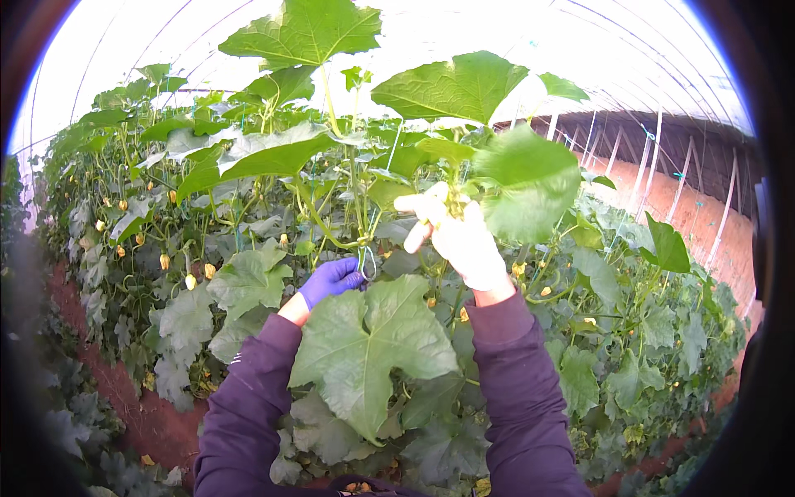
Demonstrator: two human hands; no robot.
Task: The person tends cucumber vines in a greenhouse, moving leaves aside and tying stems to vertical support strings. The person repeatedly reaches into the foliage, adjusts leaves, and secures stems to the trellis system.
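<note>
My left hand [332,281], in a blue-purple glove, is closed at a light-coloured twine loop [371,264] beside a green vine stem [357,199]. My right hand [463,239] is raised to the right and washed out by bright light. Its fingers are around a leafy vine shoot [456,196]; the exact grip is hard to make out. A blurred leaf [528,183] hangs just right of that hand. Below and between my forearms spreads a broad lobed leaf [372,354], which covers part of the stem under my left hand.
Dense gourd-type vines with yellow flowers [209,271] stand on both sides. Large leaves [453,87] reach above my hands. Reddish soil [155,428] shows at lower left. White poles [652,161] lean before an earthen wall [726,236] at right, under a plastic greenhouse roof [472,25].
</note>
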